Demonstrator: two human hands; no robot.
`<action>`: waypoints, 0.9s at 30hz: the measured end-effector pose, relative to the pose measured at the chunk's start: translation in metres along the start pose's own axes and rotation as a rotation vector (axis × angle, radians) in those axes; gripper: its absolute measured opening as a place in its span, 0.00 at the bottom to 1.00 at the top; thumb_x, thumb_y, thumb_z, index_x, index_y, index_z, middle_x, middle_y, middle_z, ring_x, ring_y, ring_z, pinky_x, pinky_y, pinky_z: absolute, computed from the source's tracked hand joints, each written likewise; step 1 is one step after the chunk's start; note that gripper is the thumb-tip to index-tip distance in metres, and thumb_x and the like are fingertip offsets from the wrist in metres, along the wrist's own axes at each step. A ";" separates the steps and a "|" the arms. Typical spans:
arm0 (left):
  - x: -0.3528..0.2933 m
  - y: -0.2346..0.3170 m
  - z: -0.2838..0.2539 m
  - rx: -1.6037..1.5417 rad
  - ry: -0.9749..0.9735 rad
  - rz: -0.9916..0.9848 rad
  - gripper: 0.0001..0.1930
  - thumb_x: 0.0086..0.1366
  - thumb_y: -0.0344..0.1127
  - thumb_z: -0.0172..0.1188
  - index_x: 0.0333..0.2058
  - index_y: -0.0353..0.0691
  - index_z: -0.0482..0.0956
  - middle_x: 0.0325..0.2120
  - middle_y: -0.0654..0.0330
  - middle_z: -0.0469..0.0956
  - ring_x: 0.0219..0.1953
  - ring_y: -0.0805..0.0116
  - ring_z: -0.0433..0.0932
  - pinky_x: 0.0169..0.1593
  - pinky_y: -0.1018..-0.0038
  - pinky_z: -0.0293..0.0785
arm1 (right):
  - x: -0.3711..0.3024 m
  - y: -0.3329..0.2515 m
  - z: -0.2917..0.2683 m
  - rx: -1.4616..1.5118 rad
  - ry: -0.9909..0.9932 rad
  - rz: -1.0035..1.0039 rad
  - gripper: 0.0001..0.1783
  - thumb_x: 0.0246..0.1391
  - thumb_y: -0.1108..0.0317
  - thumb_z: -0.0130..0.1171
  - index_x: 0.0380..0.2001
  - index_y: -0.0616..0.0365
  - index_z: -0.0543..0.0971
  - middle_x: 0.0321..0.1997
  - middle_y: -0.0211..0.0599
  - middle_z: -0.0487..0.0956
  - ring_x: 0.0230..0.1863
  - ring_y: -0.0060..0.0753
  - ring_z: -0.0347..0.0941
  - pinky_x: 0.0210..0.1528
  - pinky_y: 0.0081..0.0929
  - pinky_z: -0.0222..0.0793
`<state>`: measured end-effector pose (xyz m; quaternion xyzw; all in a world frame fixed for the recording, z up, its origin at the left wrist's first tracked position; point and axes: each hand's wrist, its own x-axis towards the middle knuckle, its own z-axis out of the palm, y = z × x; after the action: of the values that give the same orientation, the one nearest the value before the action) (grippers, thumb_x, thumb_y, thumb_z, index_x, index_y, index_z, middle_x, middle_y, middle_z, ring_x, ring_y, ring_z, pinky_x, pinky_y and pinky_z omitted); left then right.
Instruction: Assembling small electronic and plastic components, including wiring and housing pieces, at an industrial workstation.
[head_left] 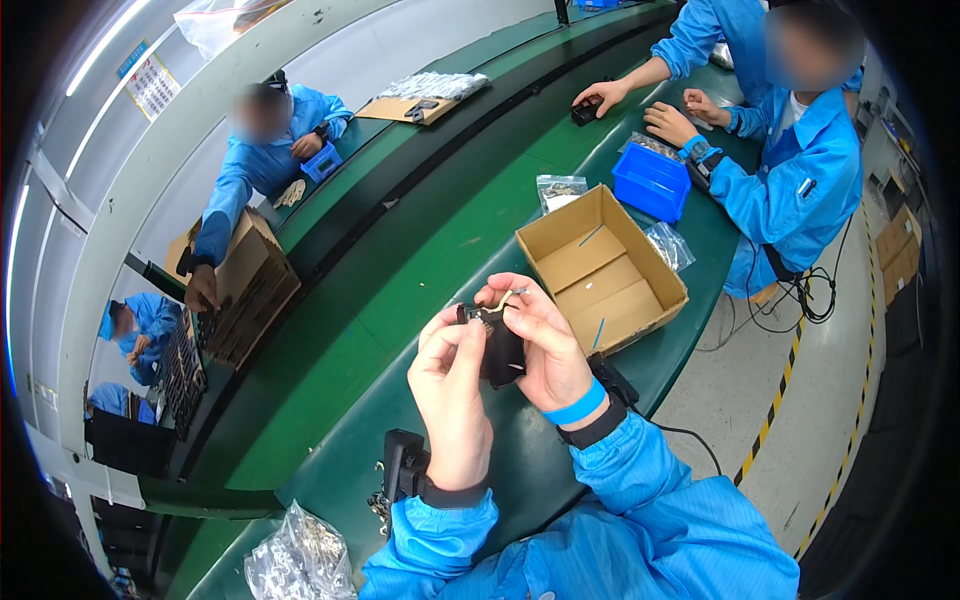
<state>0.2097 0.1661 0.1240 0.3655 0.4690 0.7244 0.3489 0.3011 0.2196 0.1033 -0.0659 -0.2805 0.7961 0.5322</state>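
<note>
Over the near table edge, both my hands hold a small black plastic housing [503, 358] between them. My left hand [452, 372] pinches its left side, thumb and fingertips pressed near small metal parts at its top. My right hand [548, 350] wraps round the other side, thumb on the upper edge. A short pale wire [507, 299] with a small end piece runs along the top, by the right fingers. The inside of the housing is mostly hidden. Just beyond my right hand stands an open cardboard box [653, 318] with a few small scraps in it.
A clear plastic bag of small parts [300, 555] lies at the lower left. A blue bin [650, 185] and small bags stand past the box. Co-workers in blue sit at right and across the green conveyor [400, 270], near stacked cardboard [255, 290]. A black cable hangs at right.
</note>
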 end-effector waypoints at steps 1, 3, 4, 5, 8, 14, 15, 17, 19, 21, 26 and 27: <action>0.002 0.002 -0.001 0.000 0.000 -0.001 0.08 0.64 0.32 0.60 0.29 0.34 0.80 0.42 0.62 0.77 0.42 0.75 0.72 0.49 0.76 0.65 | 0.000 0.000 0.000 -0.006 -0.004 0.001 0.19 0.57 0.70 0.54 0.52 0.59 0.67 0.48 0.36 0.72 0.51 0.26 0.68 0.57 0.25 0.63; 0.006 0.007 -0.004 0.116 -0.045 0.015 0.08 0.64 0.32 0.60 0.29 0.34 0.80 0.41 0.62 0.77 0.41 0.75 0.73 0.48 0.77 0.64 | 0.001 -0.001 -0.001 -0.012 -0.008 0.001 0.19 0.57 0.70 0.54 0.52 0.59 0.67 0.48 0.36 0.72 0.51 0.26 0.68 0.57 0.25 0.63; 0.008 0.009 -0.006 0.135 -0.058 -0.002 0.07 0.63 0.32 0.60 0.28 0.34 0.81 0.41 0.62 0.76 0.41 0.74 0.72 0.48 0.76 0.64 | 0.001 -0.001 -0.002 -0.016 -0.019 0.004 0.19 0.57 0.70 0.54 0.51 0.59 0.67 0.47 0.35 0.72 0.51 0.26 0.68 0.57 0.25 0.63; 0.011 0.011 -0.010 0.135 -0.060 -0.002 0.07 0.63 0.32 0.60 0.28 0.34 0.81 0.41 0.62 0.76 0.41 0.74 0.72 0.48 0.76 0.64 | 0.001 -0.002 -0.003 -0.020 -0.030 0.007 0.18 0.57 0.70 0.54 0.51 0.59 0.68 0.47 0.35 0.72 0.51 0.26 0.68 0.56 0.24 0.63; 0.019 0.019 -0.015 0.317 -0.135 -0.019 0.06 0.58 0.32 0.64 0.27 0.36 0.80 0.42 0.59 0.74 0.48 0.67 0.71 0.52 0.70 0.65 | 0.001 -0.002 -0.003 -0.072 -0.032 -0.015 0.18 0.57 0.71 0.54 0.50 0.59 0.68 0.47 0.34 0.72 0.50 0.25 0.68 0.56 0.24 0.62; 0.016 0.020 -0.006 0.831 -0.056 0.378 0.06 0.60 0.30 0.61 0.27 0.34 0.78 0.40 0.59 0.74 0.45 0.69 0.71 0.52 0.71 0.64 | -0.001 -0.001 -0.002 -0.128 -0.019 -0.029 0.16 0.56 0.72 0.54 0.48 0.57 0.69 0.46 0.31 0.70 0.49 0.23 0.66 0.56 0.22 0.61; 0.017 0.020 -0.007 0.832 -0.056 0.377 0.06 0.60 0.30 0.61 0.27 0.34 0.78 0.40 0.59 0.74 0.45 0.69 0.71 0.52 0.71 0.64 | -0.001 -0.001 -0.003 -0.127 -0.018 -0.029 0.16 0.56 0.72 0.54 0.48 0.57 0.69 0.46 0.31 0.70 0.49 0.23 0.66 0.56 0.22 0.61; 0.019 0.020 -0.009 0.743 -0.110 0.333 0.07 0.60 0.31 0.62 0.26 0.35 0.77 0.39 0.59 0.73 0.45 0.69 0.71 0.52 0.71 0.64 | -0.001 -0.001 -0.004 -0.204 -0.049 -0.084 0.14 0.56 0.73 0.54 0.46 0.57 0.69 0.45 0.29 0.70 0.49 0.21 0.65 0.55 0.21 0.60; 0.023 0.024 -0.015 0.676 -0.158 0.274 0.07 0.60 0.31 0.62 0.26 0.35 0.77 0.39 0.59 0.73 0.45 0.69 0.71 0.52 0.71 0.64 | -0.002 -0.002 -0.002 -0.203 -0.070 -0.093 0.13 0.56 0.72 0.54 0.46 0.56 0.69 0.45 0.29 0.70 0.49 0.21 0.65 0.54 0.21 0.60; 0.026 0.026 -0.019 0.607 -0.209 0.214 0.07 0.60 0.32 0.63 0.26 0.35 0.77 0.39 0.59 0.73 0.45 0.69 0.71 0.52 0.71 0.64 | -0.001 -0.002 -0.002 -0.204 -0.086 -0.103 0.13 0.57 0.72 0.54 0.45 0.56 0.69 0.45 0.28 0.70 0.48 0.21 0.65 0.54 0.21 0.60; 0.032 0.032 -0.022 0.581 -0.275 0.151 0.07 0.58 0.33 0.64 0.27 0.36 0.79 0.40 0.58 0.74 0.45 0.66 0.73 0.52 0.70 0.66 | 0.000 -0.001 -0.004 -0.241 -0.097 -0.122 0.11 0.58 0.70 0.56 0.43 0.56 0.70 0.45 0.28 0.70 0.48 0.19 0.65 0.53 0.21 0.61; 0.034 0.033 -0.023 0.582 -0.275 0.151 0.07 0.58 0.33 0.64 0.27 0.36 0.79 0.40 0.58 0.74 0.45 0.66 0.73 0.52 0.70 0.66 | 0.000 -0.002 -0.003 -0.240 -0.097 -0.122 0.11 0.58 0.70 0.56 0.43 0.56 0.70 0.45 0.28 0.70 0.48 0.19 0.65 0.53 0.21 0.61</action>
<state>0.1679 0.1744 0.1552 0.5778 0.5764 0.5277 0.2355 0.3044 0.2210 0.1017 -0.0733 -0.4027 0.7253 0.5535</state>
